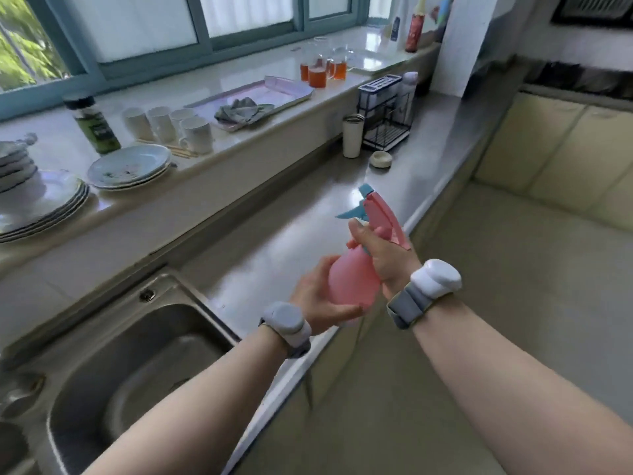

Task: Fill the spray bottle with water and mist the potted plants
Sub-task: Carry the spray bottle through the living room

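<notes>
Head view: just right of the stainless-steel sink [164,323], the pink plastic spray bottle with a blue nozzle [354,279] is held tilted. The left hand [318,296] wraps round its body and the right hand [380,252] curls round its neck. This looks like opening it for filling; the next move calls for twisting the head off.

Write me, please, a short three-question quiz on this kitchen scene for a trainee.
1. Which hand grips the neck of the pink spray bottle?
2. True or false: the spray bottle stands in the sink.
3. The grey cloth lies on: A the tray; B the mugs; C the plates.
Key: 1 the right hand; the left hand holds the body. 2 false: both hands hold it up. 3 A.
</notes>
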Available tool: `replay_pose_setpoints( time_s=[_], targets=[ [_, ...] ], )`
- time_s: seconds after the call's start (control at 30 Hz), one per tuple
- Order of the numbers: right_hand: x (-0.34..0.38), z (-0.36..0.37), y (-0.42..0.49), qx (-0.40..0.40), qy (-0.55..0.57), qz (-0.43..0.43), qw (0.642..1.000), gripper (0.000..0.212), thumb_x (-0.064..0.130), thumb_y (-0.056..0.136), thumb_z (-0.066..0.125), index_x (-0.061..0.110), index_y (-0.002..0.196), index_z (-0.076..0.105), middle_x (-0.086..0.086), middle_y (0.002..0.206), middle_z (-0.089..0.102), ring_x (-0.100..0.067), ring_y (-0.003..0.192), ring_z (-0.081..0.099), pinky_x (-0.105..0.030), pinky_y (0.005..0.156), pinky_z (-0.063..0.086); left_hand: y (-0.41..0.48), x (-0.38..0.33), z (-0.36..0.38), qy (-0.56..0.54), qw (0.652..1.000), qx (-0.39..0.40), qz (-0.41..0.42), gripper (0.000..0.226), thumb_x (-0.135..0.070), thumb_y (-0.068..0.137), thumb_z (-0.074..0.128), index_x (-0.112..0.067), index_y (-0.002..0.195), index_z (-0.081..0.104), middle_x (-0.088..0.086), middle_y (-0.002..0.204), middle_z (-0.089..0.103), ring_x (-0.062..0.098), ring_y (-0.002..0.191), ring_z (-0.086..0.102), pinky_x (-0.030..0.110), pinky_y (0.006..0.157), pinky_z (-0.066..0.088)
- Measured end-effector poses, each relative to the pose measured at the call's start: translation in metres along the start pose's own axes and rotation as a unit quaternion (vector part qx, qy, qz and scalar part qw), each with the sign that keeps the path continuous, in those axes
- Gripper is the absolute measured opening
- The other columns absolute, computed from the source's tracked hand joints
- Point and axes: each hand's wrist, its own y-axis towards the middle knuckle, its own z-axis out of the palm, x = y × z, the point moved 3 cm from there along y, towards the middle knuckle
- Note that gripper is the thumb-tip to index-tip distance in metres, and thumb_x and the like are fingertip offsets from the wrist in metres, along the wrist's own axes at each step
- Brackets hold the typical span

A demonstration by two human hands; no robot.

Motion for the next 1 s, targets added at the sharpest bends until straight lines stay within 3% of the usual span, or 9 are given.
replay_pose_setpoints(
  time_s=[0.07, 0.2, 0.33, 0.43, 0.5, 0.67, 0.8, 0.9, 1.0],
  targets=[
    [0.009, -0.055, 0.01, 0.045, -0.041, -0.028, 0.998, 0.01, 0.031, 0.079, 0.076, 0.028, 0.084, 0.068, 0.004, 0.085, 0.066, -0.017, 0.087, 0.063, -0.041, 0.093, 0.047, 0.018, -0.029, 0.044, -0.009, 1.0, -0.005, 0.017, 0.079, -0.054, 0.057, 0.079, -0.044, 0.123, 0.037, -0.01, 0.109, 0.058, 0.008, 0.095, 0.06, 0.026, 0.074, 0.055],
    [0.017, -0.172, 0.021, 0.136, -0.109, -0.057, 0.983, 0.061, 0.054, 0.069, 0.072, 0.024, 0.119, 0.053, 0.012, 0.112, 0.063, 0.003, 0.102, 0.06, -0.015, 0.086, 0.046, 0.057, -0.08, 0.131, -0.084, 0.995, 0.04, 0.026, 0.07, -0.063, 0.055, 0.075, -0.039, 0.114, 0.046, -0.011, 0.104, 0.064, 0.007, 0.094, 0.063, 0.033, 0.079, 0.055],
    [0.004, -0.312, 0.018, -0.009, -0.337, -0.009, 0.941, 0.06, 0.053, 0.088, 0.049, 0.014, 0.134, 0.051, -0.005, 0.14, 0.052, -0.018, 0.132, 0.045, -0.041, 0.114, 0.027, 0.096, -0.134, 0.224, -0.126, 0.986, 0.108, 0.022, 0.086, -0.059, 0.054, 0.077, -0.017, 0.123, 0.046, 0.006, 0.11, 0.064, 0.023, 0.1, 0.064, 0.049, 0.083, 0.054],
    [0.006, -0.397, 0.012, -0.125, -0.274, -0.043, 0.953, 0.031, 0.03, 0.096, 0.053, 0.005, 0.107, 0.067, -0.008, 0.113, 0.069, -0.023, 0.113, 0.06, -0.027, 0.098, 0.043, 0.115, -0.175, 0.29, -0.117, 0.977, 0.177, 0.031, 0.084, -0.06, 0.053, 0.076, -0.018, 0.12, 0.046, 0.006, 0.109, 0.064, 0.023, 0.099, 0.064, 0.05, 0.083, 0.054],
    [0.014, -0.407, 0.011, -0.107, -0.182, -0.063, 0.975, 0.022, 0.021, 0.093, 0.059, 0.013, 0.113, 0.064, -0.001, 0.108, 0.069, -0.013, 0.105, 0.062, -0.02, 0.09, 0.045, 0.12, -0.189, 0.313, -0.131, 0.969, 0.206, 0.039, 0.086, -0.059, 0.051, 0.075, -0.017, 0.119, 0.046, 0.008, 0.111, 0.064, 0.025, 0.101, 0.064, 0.051, 0.086, 0.052],
    [0.021, -0.508, 0.015, -0.194, -0.123, -0.061, 0.971, 0.04, 0.02, 0.087, 0.068, 0.019, 0.124, 0.053, 0.003, 0.112, 0.067, -0.005, 0.104, 0.063, -0.023, 0.093, 0.048, 0.144, -0.25, 0.434, -0.139, 0.902, 0.404, 0.061, 0.111, -0.067, 0.042, 0.081, -0.006, 0.127, 0.043, 0.018, 0.12, 0.061, 0.034, 0.112, 0.059, 0.054, 0.094, 0.048],
    [0.022, -0.611, 0.006, -0.284, -0.122, -0.044, 0.95, 0.04, 0.018, 0.092, 0.062, 0.002, 0.127, 0.054, -0.012, 0.102, 0.072, -0.012, 0.091, 0.07, -0.026, 0.084, 0.052, 0.171, -0.296, 0.531, -0.1, 0.849, 0.51, 0.098, 0.098, -0.054, 0.052, 0.077, -0.01, 0.131, 0.042, 0.012, 0.123, 0.061, 0.028, 0.113, 0.059, 0.052, 0.095, 0.048],
    [0.032, -0.688, 0.003, -0.34, -0.091, -0.046, 0.935, 0.052, 0.013, 0.092, 0.061, 0.009, 0.14, 0.041, -0.015, 0.106, 0.068, -0.004, 0.075, 0.07, -0.015, 0.07, 0.051, 0.195, -0.345, 0.605, -0.053, 0.796, 0.586, 0.142, 0.097, -0.056, 0.055, 0.071, -0.015, 0.137, 0.039, 0.005, 0.127, 0.059, 0.021, 0.116, 0.058, 0.046, 0.098, 0.047],
    [0.043, -0.741, -0.009, -0.409, -0.057, -0.041, 0.91, 0.047, 0.018, 0.089, 0.066, 0.013, 0.132, 0.048, -0.004, 0.089, 0.074, -0.005, 0.07, 0.069, -0.026, 0.074, 0.051, 0.205, -0.393, 0.657, -0.008, 0.744, 0.638, 0.198, 0.099, -0.059, 0.056, 0.067, -0.02, 0.141, 0.034, 0.001, 0.132, 0.055, 0.018, 0.12, 0.054, 0.044, 0.101, 0.045]
  ],
)
